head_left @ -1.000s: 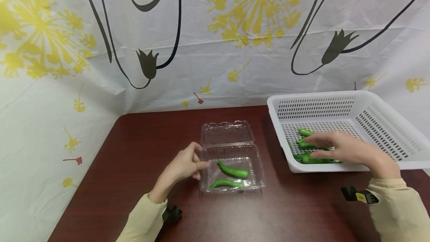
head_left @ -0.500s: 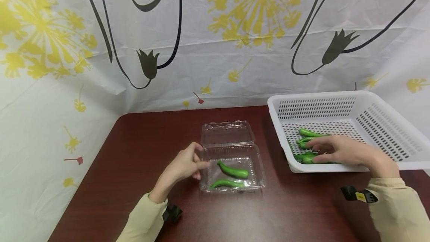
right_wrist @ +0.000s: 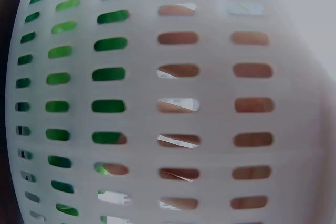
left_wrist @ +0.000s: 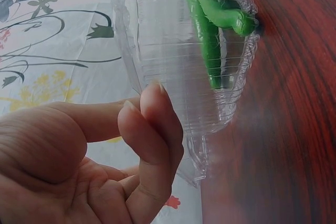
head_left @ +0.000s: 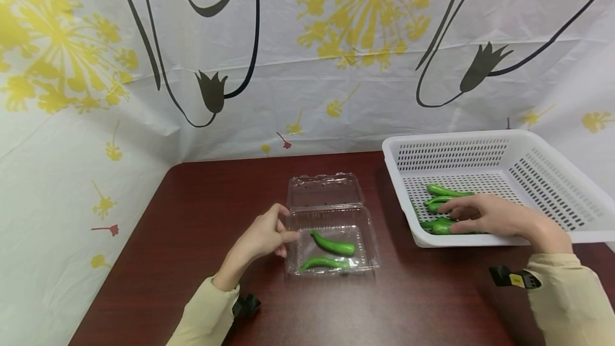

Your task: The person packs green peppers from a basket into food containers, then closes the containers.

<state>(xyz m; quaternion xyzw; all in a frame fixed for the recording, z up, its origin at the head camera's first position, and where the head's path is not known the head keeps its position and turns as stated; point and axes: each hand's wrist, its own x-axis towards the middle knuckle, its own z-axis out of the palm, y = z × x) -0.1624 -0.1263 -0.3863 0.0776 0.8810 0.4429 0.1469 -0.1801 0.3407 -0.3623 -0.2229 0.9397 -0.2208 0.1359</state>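
Note:
In the head view my left hand (head_left: 263, 233) is at the left side of a clear plastic clamshell box (head_left: 324, 213), thumb and curled fingers pinching its rim. The box lies open, lid folded back. Two long green peppers rest inside: a curved one (head_left: 333, 244) and a slimmer one (head_left: 324, 264) near the front wall. My right hand (head_left: 497, 215) reaches into the white basket (head_left: 576, 170), fingers bent down over green peppers (head_left: 436, 226). Thumb and forefinger stand apart, with green showing between them; the other fingertips are hidden. In the right wrist view the slotted basket wall (right_wrist: 142, 124) covers most of this hand.
Another green pepper (head_left: 447, 191) lies behind the right hand in the basket. The dark red-brown table (head_left: 216, 202) extends around the box and between it and the basket. A patterned white sheet (head_left: 307, 95) hangs behind and at the sides.
My right hand has lowered slightly onto the peppers in the basket, then stayed nearly still. The left hand and the box have not moved.

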